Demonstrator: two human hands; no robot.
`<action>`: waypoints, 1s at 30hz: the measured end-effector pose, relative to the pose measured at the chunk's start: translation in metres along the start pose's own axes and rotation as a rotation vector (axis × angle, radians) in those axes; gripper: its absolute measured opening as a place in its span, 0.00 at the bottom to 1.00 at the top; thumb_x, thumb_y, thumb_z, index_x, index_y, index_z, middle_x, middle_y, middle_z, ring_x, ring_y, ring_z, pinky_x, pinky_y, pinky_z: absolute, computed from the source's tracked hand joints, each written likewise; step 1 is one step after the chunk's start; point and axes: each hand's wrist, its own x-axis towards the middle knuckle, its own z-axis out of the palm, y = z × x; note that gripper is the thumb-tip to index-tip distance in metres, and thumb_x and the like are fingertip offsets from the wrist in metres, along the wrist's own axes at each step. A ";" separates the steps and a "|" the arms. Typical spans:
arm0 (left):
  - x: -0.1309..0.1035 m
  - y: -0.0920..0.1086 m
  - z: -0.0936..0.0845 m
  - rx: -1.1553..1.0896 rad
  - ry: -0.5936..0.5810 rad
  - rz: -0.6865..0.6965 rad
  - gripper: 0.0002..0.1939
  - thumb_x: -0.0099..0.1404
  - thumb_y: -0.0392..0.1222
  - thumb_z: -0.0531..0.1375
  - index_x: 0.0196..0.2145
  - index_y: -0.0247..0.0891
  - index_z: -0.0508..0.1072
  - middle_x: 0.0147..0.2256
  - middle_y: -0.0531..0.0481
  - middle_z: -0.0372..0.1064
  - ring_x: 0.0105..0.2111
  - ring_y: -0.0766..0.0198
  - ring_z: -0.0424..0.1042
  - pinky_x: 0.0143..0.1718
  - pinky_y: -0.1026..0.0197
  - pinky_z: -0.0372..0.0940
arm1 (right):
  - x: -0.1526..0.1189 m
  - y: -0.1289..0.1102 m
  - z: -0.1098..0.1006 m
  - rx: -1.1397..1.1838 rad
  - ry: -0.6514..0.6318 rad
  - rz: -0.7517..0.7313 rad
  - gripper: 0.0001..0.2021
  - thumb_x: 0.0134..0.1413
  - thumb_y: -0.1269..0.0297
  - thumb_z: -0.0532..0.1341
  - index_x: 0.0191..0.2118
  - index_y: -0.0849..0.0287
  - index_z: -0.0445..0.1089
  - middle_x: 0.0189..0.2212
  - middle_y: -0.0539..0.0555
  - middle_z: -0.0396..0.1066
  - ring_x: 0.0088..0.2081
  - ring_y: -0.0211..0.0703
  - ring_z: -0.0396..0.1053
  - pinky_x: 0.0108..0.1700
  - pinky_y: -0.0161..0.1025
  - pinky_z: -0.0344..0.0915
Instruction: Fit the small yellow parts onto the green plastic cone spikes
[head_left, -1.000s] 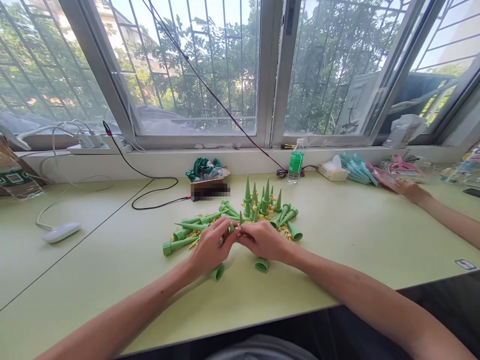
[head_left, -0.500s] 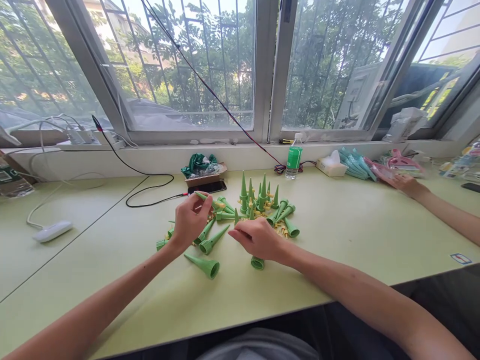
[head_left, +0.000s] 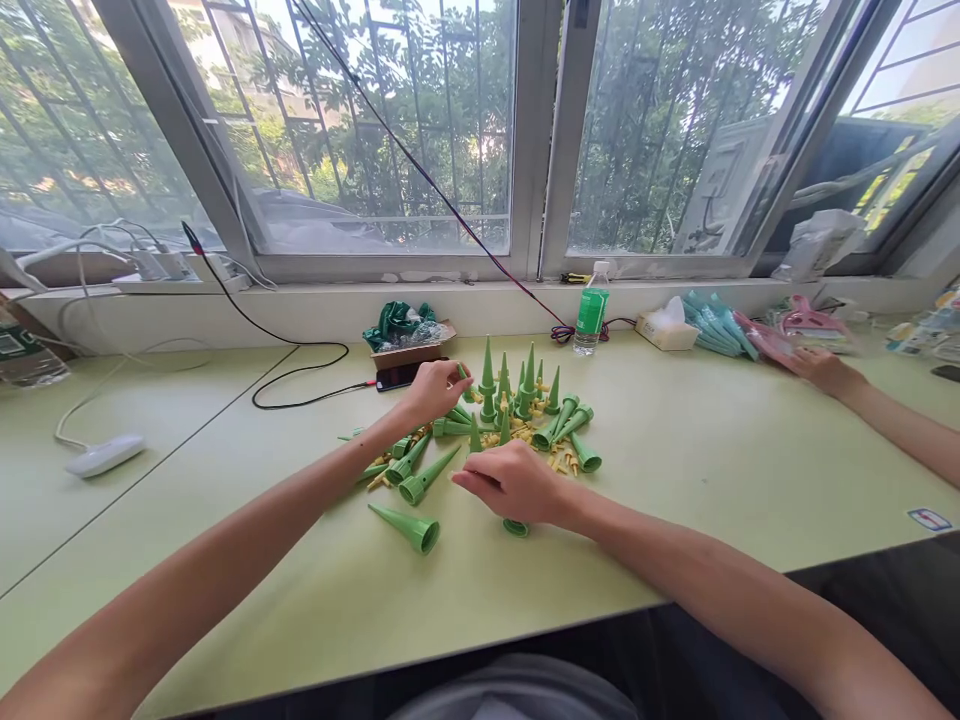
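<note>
My left hand [head_left: 437,390] reaches to the left edge of the upright group, its fingers closed on a green plastic watering spike [head_left: 463,372]. Closer to me, my right hand [head_left: 517,480] is curled shut, thumb against fingers; what it holds is hidden. Several green spikes stand point up behind it, such as this tall spike [head_left: 528,385]. Small yellow valve pieces [head_left: 564,460] lie scattered among them. Other spikes lie on their sides, among them a loose spike [head_left: 409,527] near me. Below my right hand the open end of a spike [head_left: 515,527] shows.
A small cardboard box [head_left: 414,352] with green wrapping stands behind a cabled phone [head_left: 397,377]. Along the wall are a water bottle [head_left: 591,312], a tissue box [head_left: 666,332] and blue-green packets [head_left: 718,325]. Another person's hand [head_left: 825,372] rests at a pink item on the right.
My left hand has moved right and away from me with the green watering spike, up to the standing spikes. My right hand has stayed almost in place.
</note>
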 end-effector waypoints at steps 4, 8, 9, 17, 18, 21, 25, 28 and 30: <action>0.000 -0.004 0.006 0.041 -0.038 0.002 0.12 0.61 0.44 0.58 0.32 0.34 0.78 0.28 0.45 0.77 0.30 0.58 0.76 0.35 0.60 0.68 | 0.000 -0.001 0.001 -0.007 -0.016 -0.008 0.22 0.69 0.59 0.52 0.22 0.59 0.62 0.17 0.47 0.61 0.20 0.33 0.54 0.26 0.33 0.49; -0.004 -0.009 0.007 0.067 -0.058 0.001 0.13 0.62 0.45 0.57 0.34 0.35 0.79 0.30 0.45 0.78 0.32 0.58 0.76 0.36 0.60 0.67 | 0.000 -0.002 0.001 0.000 -0.021 -0.011 0.21 0.69 0.60 0.53 0.22 0.59 0.61 0.17 0.47 0.61 0.20 0.33 0.54 0.26 0.33 0.48; -0.005 -0.010 0.007 0.070 -0.063 0.001 0.13 0.62 0.45 0.57 0.34 0.35 0.78 0.30 0.45 0.78 0.32 0.58 0.76 0.36 0.60 0.67 | 0.001 -0.002 0.001 0.000 -0.027 -0.008 0.21 0.69 0.60 0.53 0.22 0.59 0.61 0.17 0.47 0.61 0.20 0.33 0.54 0.26 0.33 0.48; -0.007 -0.006 0.006 0.063 -0.122 -0.004 0.14 0.63 0.48 0.57 0.35 0.36 0.78 0.31 0.45 0.78 0.33 0.57 0.76 0.35 0.61 0.66 | 0.000 -0.001 0.000 0.037 -0.023 0.006 0.21 0.68 0.60 0.54 0.22 0.59 0.60 0.17 0.46 0.59 0.20 0.32 0.52 0.27 0.33 0.47; -0.007 -0.006 0.007 0.064 -0.126 -0.006 0.15 0.64 0.49 0.57 0.35 0.36 0.77 0.31 0.45 0.78 0.33 0.57 0.76 0.34 0.61 0.66 | -0.001 -0.001 0.000 0.034 -0.028 0.010 0.21 0.68 0.60 0.54 0.21 0.59 0.60 0.17 0.46 0.59 0.20 0.32 0.52 0.27 0.33 0.47; -0.007 -0.006 0.006 0.072 -0.142 -0.004 0.17 0.63 0.52 0.56 0.33 0.36 0.77 0.32 0.44 0.78 0.33 0.56 0.75 0.35 0.60 0.66 | -0.001 -0.001 0.000 0.024 -0.049 0.020 0.21 0.68 0.60 0.54 0.22 0.59 0.60 0.17 0.47 0.60 0.20 0.33 0.53 0.27 0.33 0.48; -0.003 -0.010 -0.003 0.073 -0.173 0.016 0.24 0.64 0.60 0.54 0.34 0.37 0.78 0.34 0.45 0.78 0.35 0.56 0.74 0.36 0.61 0.64 | 0.000 -0.002 -0.001 0.017 -0.065 0.024 0.21 0.68 0.60 0.54 0.22 0.59 0.61 0.17 0.47 0.60 0.20 0.33 0.54 0.27 0.33 0.48; 0.002 -0.019 -0.013 0.099 -0.143 0.009 0.28 0.66 0.63 0.50 0.36 0.37 0.78 0.33 0.47 0.78 0.33 0.59 0.73 0.35 0.62 0.63 | 0.000 -0.002 -0.001 0.019 -0.069 0.023 0.21 0.69 0.60 0.54 0.22 0.59 0.61 0.17 0.47 0.60 0.20 0.33 0.54 0.27 0.33 0.48; 0.005 -0.026 -0.018 0.148 -0.114 -0.020 0.29 0.68 0.62 0.47 0.35 0.37 0.78 0.28 0.48 0.76 0.29 0.61 0.71 0.33 0.63 0.62 | 0.000 -0.002 -0.001 0.023 -0.071 0.022 0.21 0.69 0.60 0.53 0.22 0.59 0.61 0.17 0.47 0.60 0.20 0.33 0.53 0.27 0.33 0.48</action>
